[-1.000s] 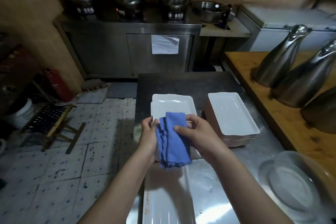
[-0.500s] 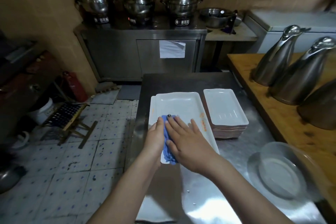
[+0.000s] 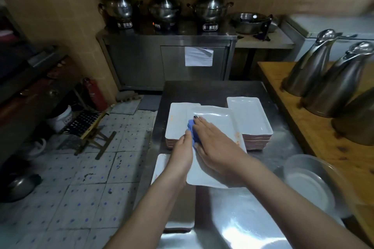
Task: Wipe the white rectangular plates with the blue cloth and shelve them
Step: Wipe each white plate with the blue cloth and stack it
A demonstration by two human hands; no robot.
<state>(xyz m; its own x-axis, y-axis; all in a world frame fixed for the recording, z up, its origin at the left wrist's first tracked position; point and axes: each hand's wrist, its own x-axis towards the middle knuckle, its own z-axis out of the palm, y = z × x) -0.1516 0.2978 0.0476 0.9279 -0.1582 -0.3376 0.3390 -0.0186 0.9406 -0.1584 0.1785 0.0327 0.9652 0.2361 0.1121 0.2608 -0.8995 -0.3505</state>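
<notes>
dim tiled kitchen, steel table [image 3: 212, 93]. white plate [image 3: 218, 119] lies above the left stack [image 3: 178, 121], long axis running away from the person, near end overhanging. right hand [image 3: 214, 145] flat, fingers straight, pressing blue cloth [image 3: 191, 127] onto it. left hand [image 3: 182, 153] grips its left edge.

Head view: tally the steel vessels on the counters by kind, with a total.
Lidded pots: 3
Tall jugs: 3
Round basins: 2
Total: 8
</notes>
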